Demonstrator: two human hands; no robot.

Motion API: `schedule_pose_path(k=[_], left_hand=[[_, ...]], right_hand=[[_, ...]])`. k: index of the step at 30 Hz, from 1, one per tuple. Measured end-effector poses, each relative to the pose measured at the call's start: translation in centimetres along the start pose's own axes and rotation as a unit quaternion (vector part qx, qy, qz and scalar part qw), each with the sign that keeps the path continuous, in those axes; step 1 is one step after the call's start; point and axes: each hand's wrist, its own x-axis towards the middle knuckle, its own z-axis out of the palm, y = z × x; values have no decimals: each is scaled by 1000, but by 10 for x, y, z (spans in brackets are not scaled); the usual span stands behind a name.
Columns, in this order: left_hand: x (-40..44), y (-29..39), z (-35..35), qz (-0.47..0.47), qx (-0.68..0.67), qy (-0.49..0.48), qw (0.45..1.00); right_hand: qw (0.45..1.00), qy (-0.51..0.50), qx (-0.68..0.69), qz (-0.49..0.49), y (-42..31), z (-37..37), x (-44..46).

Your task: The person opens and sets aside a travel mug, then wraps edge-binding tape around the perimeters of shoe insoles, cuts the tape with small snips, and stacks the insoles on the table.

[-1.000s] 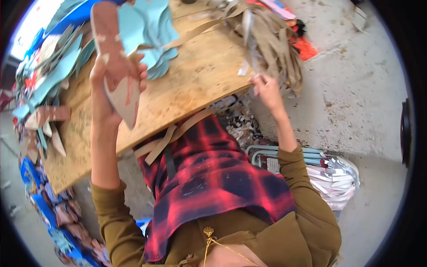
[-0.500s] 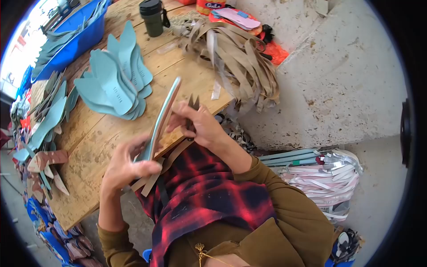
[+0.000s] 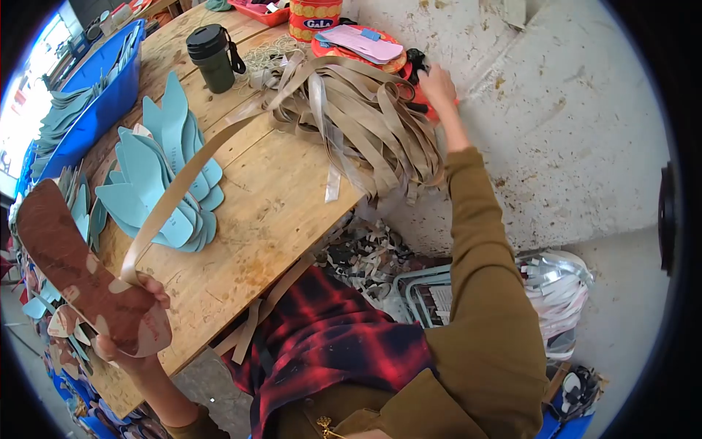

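My left hand [image 3: 128, 360] gripped 1 brown insole [image 3: 80, 271] and a tan strip [image 3: 183, 181]; my right hand [image 3: 439, 86] curled near the strap pile [image 3: 365, 117], its hold unclear.

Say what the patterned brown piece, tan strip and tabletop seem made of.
Patterned brown piece: probably fabric-faced, matte, judging by its printed-looking blotches. Tan strip: likely woven tape or synthetic leather; soft sheen and loose curve leave it open. Tabletop: wood, worn finish, with grain and plank seams.

Dark green lidded tumbler [image 3: 214, 64] on a wooden table [image 3: 281, 168], red tin [image 3: 314, 17] nearby, speckled pale wall [image 3: 563, 132], heaped scraps [image 3: 369, 252] below
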Motion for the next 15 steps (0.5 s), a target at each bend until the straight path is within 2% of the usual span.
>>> schedule_pose_path(k=[2, 5, 9, 12, 15], left_hand=[[5, 0, -4, 4, -21, 4, 1000], [9, 0, -4, 10, -14, 25, 1000], [21, 2, 1, 42, 54, 83, 994], [31, 9, -3, 38, 5, 43, 998], [39, 12, -4, 53, 23, 7, 998]], right_hand=[[972, -202, 34, 115, 13, 24, 18], [994, -65, -16, 92, 43, 91, 21], [989, -126, -80, 22, 54, 67, 18], [994, 57, 37, -91, 38, 26, -13], [978, 126, 136, -92, -1, -33, -61]])
